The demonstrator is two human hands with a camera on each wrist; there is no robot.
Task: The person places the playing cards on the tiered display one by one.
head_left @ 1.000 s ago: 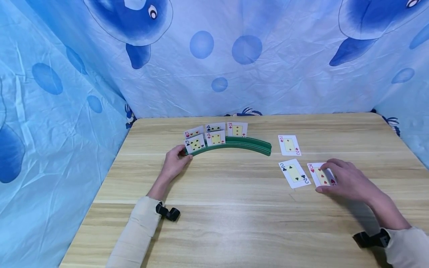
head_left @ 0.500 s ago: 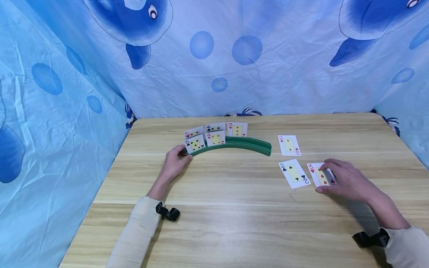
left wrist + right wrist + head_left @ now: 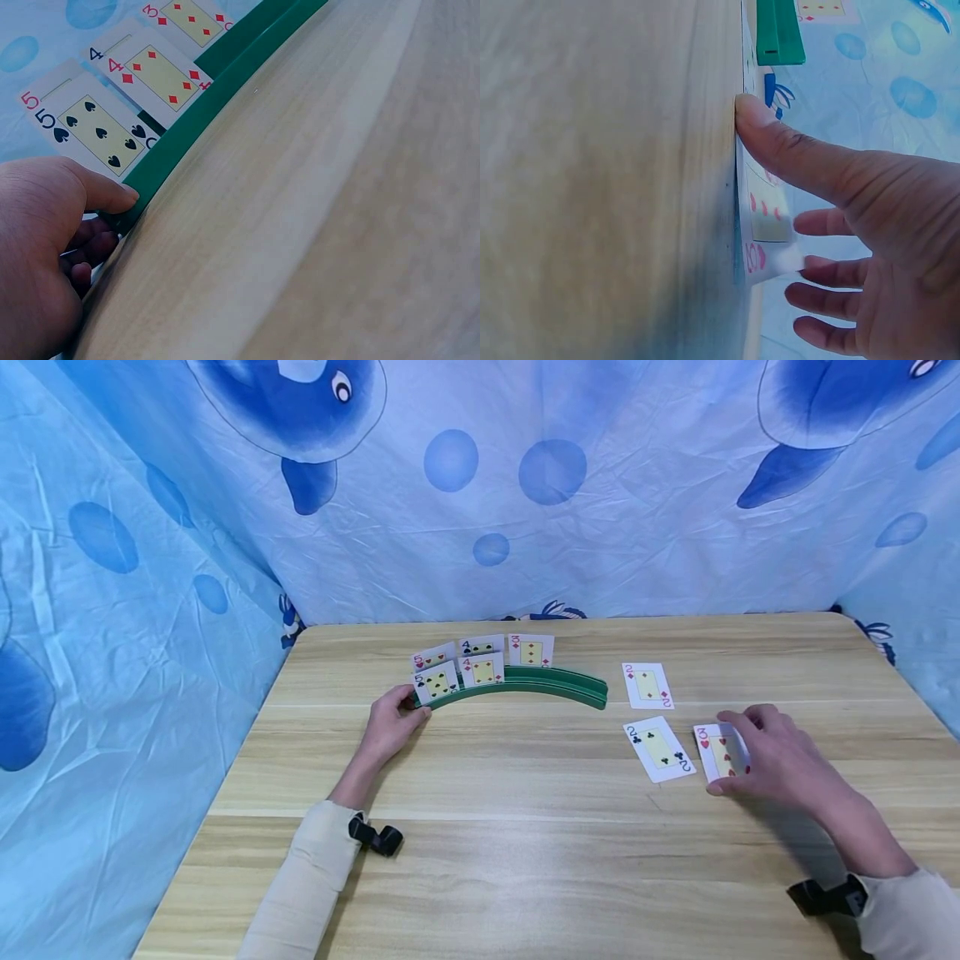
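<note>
My left hand pinches the left end of a green curved card holder, thumb in front in the left wrist view. In its front slot stand the five of spades and four of diamonds; behind are the five of hearts, a black four and the three of diamonds. Over at the right, my right hand grips the three of hearts by opposite edges, thumb at the near one. That card looks slightly bowed in the right wrist view, its right part hidden by the hand.
The two of clubs lies face up just left of the right hand's card. Beyond it lies the two of diamonds. A wooden table carries everything, with a blue whale-print curtain along its back and left.
Over the last half second, the three of hearts has shifted slightly right and turned a little in my right hand, whose fingers have bent more. The left hand and holder stay still.
</note>
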